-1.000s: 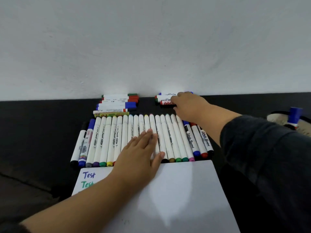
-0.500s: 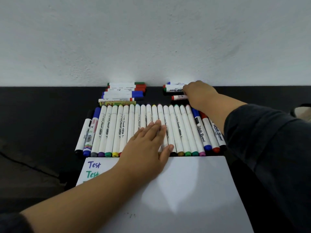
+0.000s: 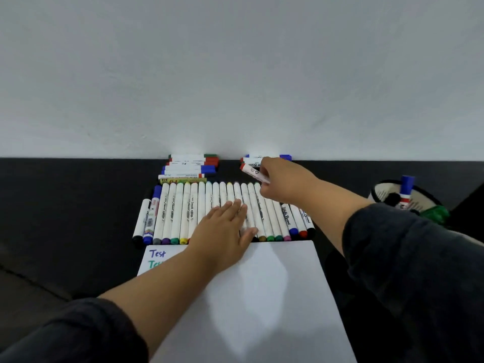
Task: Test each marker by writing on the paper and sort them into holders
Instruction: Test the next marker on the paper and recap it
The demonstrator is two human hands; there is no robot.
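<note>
Head view: right hand [image 3: 284, 183] is pinching a red-capped white marker [image 3: 253, 173], lifting it off the small pile beyond it, likely for testing. Left hand [image 3: 222, 231] is lying flat, fingers spread, pinning the row of white markers [image 3: 183, 210] and the white paper sheet [image 3: 275, 284] on the black bench [image 3: 65, 205]. Holder at far right is cut off by the sleeve.

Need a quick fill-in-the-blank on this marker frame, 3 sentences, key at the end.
1. The right hand holds a marker with a ____ cap.
2. The left hand rests flat on the row of markers, its fingers ____.
3. The topmost word on the paper reads ____.

Missing words: red; straight; Test
</note>
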